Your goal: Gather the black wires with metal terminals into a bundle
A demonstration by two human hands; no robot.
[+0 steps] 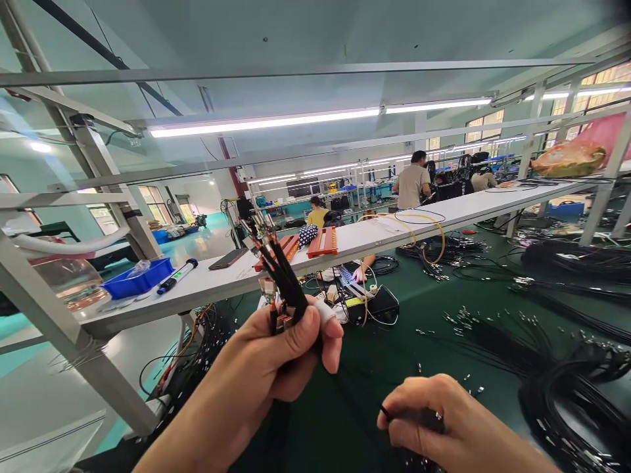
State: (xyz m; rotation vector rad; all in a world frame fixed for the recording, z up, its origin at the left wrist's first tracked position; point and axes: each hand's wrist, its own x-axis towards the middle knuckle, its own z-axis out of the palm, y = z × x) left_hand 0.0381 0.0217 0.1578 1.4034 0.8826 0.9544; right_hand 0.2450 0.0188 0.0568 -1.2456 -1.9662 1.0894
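A: Hands? Left hand (290,348) fisted round the black wire bundle (280,272), right hand (434,424) low, pinching one loose black wire (394,415)

B: Bundle axis?

A: Runs up and away-left from the fist, terminal ends on top. Left hand has it; right sits below and to its right, apart

B: Around them?

A: Green bench (394,355), black wire coils (582,407) at right, white shelf (207,282) behind

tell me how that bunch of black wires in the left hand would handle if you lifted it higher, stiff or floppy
The bunch of black wires stands up from the left hand without drooping, so short lengths are probably fairly stiff. Longer black cable coils on the green table lie in loose loops, so long runs likely flop. The bunch looks thin, so probably light.
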